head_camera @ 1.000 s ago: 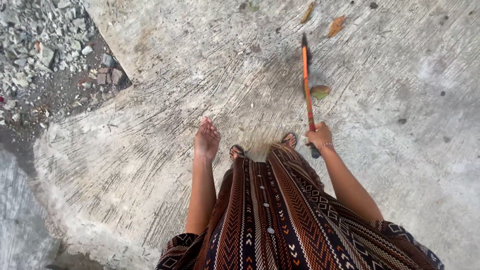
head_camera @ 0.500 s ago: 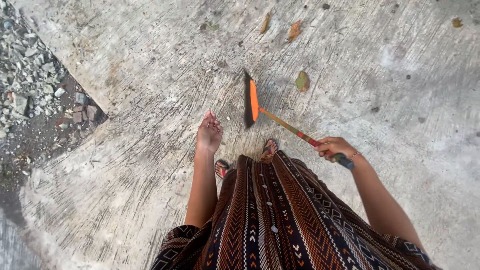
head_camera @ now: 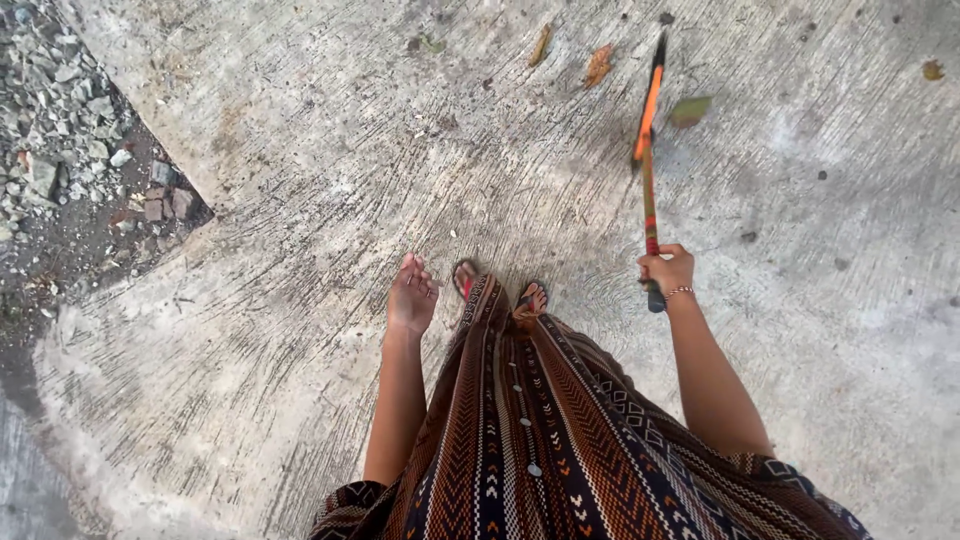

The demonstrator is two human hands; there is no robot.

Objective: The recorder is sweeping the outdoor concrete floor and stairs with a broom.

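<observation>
My right hand [head_camera: 668, 270] fist-closed round broom [head_camera: 648, 150] handle, head out ahead on concrete [head_camera: 300, 300] beside green leaf [head_camera: 689, 111]. Left hand [head_camera: 411, 297] hangs loose, fingers relaxed, empty. Mid-sweep, I judge; next stroke needs bristles behind leaves [head_camera: 598, 65].

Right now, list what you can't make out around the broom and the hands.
- Broom, head view: bristle head seen edge-on and blurred, so its shape and width are unclear.
- Handle end: hidden inside the right hand.
- Green leaf: motion-blurred; cannot tell whether the broom touches it.
- Left hand: seen from the back, palm hidden, though it holds nothing.
- Feet: mostly covered by the striped dress.
- Rubble: cut off by the left edge.
</observation>
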